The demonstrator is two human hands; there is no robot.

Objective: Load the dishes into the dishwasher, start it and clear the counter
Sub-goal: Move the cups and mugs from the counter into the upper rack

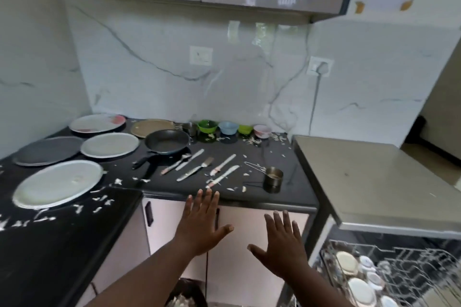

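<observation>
My left hand [199, 224] and my right hand [282, 244] are held out flat with fingers spread, in front of the black counter [294, 194], holding nothing. On the counter lie several plates, the nearest a large steel plate [58, 183], a black frying pan [166, 142], several knives and forks [199, 166], a small steel measuring cup [273, 178] and a row of small coloured bowls [228, 127] by the wall. At the lower right the dishwasher rack [409, 264] is pulled out with a few white dishes in it.
White food scraps [99, 200] litter the counter. A steel dishwasher top [369, 177] sits to the right of the counter. Pale cabinet doors [244, 227] are below the counter, wall cabinets above. A bin with scraps [184, 299] stands at my feet.
</observation>
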